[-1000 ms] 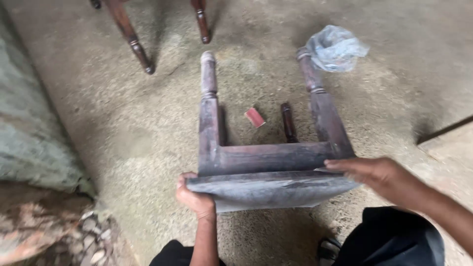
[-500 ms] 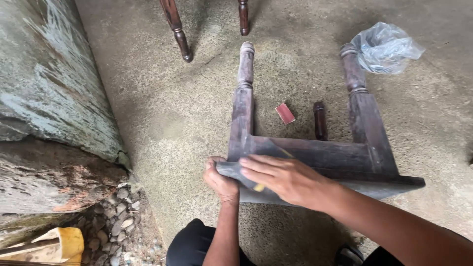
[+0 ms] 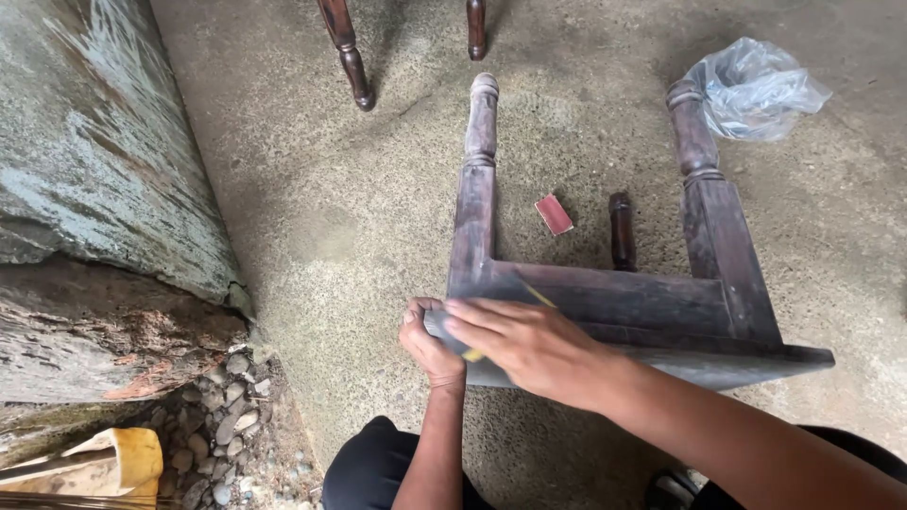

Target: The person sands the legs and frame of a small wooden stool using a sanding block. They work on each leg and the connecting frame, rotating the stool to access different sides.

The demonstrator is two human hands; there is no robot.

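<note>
**Both hands on the corner of an overturned wooden stool**

The stool point(image 3: 605, 302) lies tipped on the concrete floor point(image 3: 378, 208), its dark turned legs pointing away from the person and its seat edge nearest the body. The left hand point(image 3: 430, 345) grips the near left corner of the seat, fingers curled around the edge. The right hand point(image 3: 529, 345) lies flat on the same corner, palm down, fingers extended toward the left hand and touching it. A small yellow object point(image 3: 472, 355) shows under the right palm; what it is cannot be told.

Between the two upper legs, a small red block point(image 3: 554, 213) lies on the floor. Beside the tip of the right leg sits a crumpled clear plastic bag point(image 3: 756, 90). Two legs of another piece of furniture point(image 3: 348, 52) stand at the top. A weathered wall point(image 3: 94, 189) borders the left side, with loose pebbles point(image 3: 227, 434) at its base.
</note>
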